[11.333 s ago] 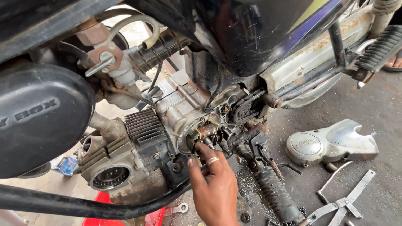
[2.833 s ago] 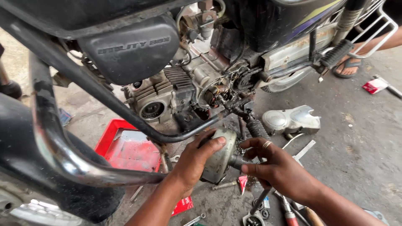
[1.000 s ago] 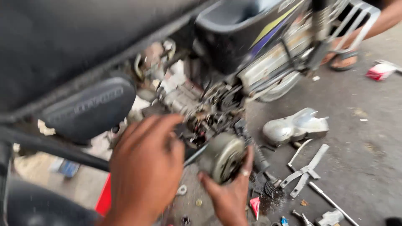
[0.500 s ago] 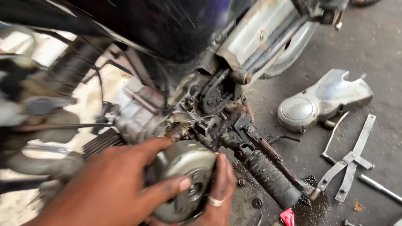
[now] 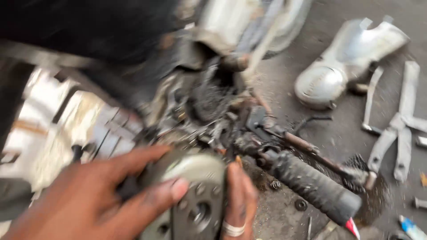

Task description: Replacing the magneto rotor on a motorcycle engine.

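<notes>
Gleaming round grey metal flywheel (image 5: 195, 200)

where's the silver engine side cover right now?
Head view, upper right: the silver metal engine side cover lies on the grey concrete floor, beside the flat metal cross-shaped wrench, right of the motorcycle engine.

Round engine part (image 5: 195, 200) at 6 o'clock, between left hand (image 5: 89, 200) at 7 and right hand (image 5: 238, 200) just beside it at 5, both touching it. Engine (image 5: 200, 102) behind at 12. Footpeg (image 5: 311, 186) runs toward 4 from engine. Side cover (image 5: 338, 66) on floor (image 5: 329, 133) at 2; flat bracket (image 5: 400, 129) at 3, near cover. Nuts (image 5: 301, 205) on floor under footpeg.
</notes>
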